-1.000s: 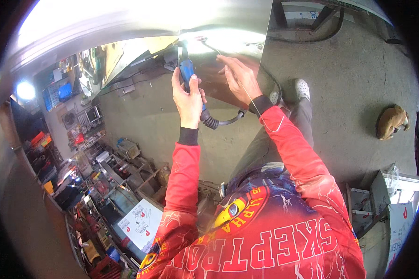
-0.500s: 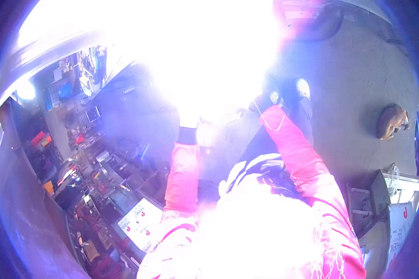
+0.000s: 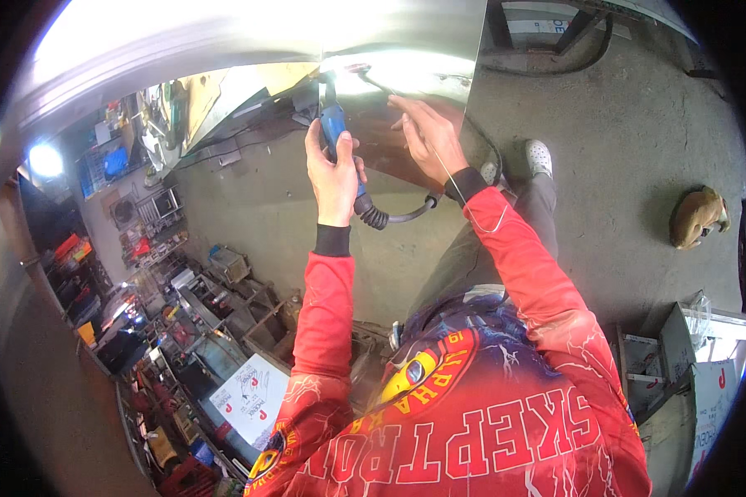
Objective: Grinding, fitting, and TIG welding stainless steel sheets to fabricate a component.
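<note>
My left hand (image 3: 334,178) is wrapped round the blue handle of a welding torch (image 3: 333,123). Its dark head points up at the shiny sheet metal (image 3: 398,29), beside an upright edge or seam; whether it touches is unclear. A black ribbed hose (image 3: 373,215) curls from the handle's lower end toward the right. To the right of the torch, my right hand (image 3: 431,139) has its fingers bent in front of the metal. They grip a thin filler wire (image 3: 448,172) that runs back over the red sleeve and bends round. The metal mirrors part of the scene.
Tools and metal parts crowd the bench (image 3: 215,306) at lower left, beside a white printed sheet (image 3: 250,399). A brown dog-like animal (image 3: 698,217) lies curled on the concrete floor (image 3: 622,149) at right. A grey metal frame (image 3: 675,348) stands at lower right.
The blinding white glare over the metal and both hands has gone, so the torch and fingers now show. Both arms stay in nearly the same place.
</note>
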`<state>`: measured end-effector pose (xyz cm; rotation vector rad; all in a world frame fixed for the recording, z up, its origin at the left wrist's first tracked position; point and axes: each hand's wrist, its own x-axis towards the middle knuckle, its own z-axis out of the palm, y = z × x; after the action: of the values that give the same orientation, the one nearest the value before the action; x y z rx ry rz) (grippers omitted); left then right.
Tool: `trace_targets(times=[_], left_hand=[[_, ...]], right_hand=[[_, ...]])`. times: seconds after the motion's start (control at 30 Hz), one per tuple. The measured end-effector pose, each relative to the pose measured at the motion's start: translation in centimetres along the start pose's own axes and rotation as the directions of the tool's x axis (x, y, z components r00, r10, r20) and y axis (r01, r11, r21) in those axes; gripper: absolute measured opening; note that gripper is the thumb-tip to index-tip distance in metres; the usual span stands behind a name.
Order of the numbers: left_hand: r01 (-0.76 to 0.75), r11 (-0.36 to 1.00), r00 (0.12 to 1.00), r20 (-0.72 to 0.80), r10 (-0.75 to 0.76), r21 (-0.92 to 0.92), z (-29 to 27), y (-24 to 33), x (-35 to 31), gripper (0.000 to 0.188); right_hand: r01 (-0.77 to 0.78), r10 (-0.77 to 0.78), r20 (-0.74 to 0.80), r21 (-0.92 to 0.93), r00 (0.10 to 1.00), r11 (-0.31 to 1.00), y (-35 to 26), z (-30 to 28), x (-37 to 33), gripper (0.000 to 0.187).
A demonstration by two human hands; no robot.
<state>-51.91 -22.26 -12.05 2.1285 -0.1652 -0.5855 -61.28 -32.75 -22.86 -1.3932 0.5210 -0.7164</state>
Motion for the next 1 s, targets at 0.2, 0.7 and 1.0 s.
trace_targets(times=[0.2,0.7,1.0], left_hand=[[-0.248,0.951,0.968,0.069,0.240,0.186,-3.2,-6.9,2.4,0.042],[-0.008,0.998,0.999,0.030,0.010,-0.054,-0.1,-0.3,0.0,0.061],[0.004,0.998,1.000,0.028,-0.002,-0.066,0.0,-0.5,0.1,0.062]], right_hand=[[0.054,0.010,0.197,-0.318,0.980,0.947,5.6,1.3,-1.7,0.037],[0.024,-0.018,-0.048,0.114,0.999,0.993,0.2,-0.2,-0.5,0.032],[0.028,-0.025,-0.039,0.064,0.999,0.998,0.2,-0.2,-0.5,0.032]])
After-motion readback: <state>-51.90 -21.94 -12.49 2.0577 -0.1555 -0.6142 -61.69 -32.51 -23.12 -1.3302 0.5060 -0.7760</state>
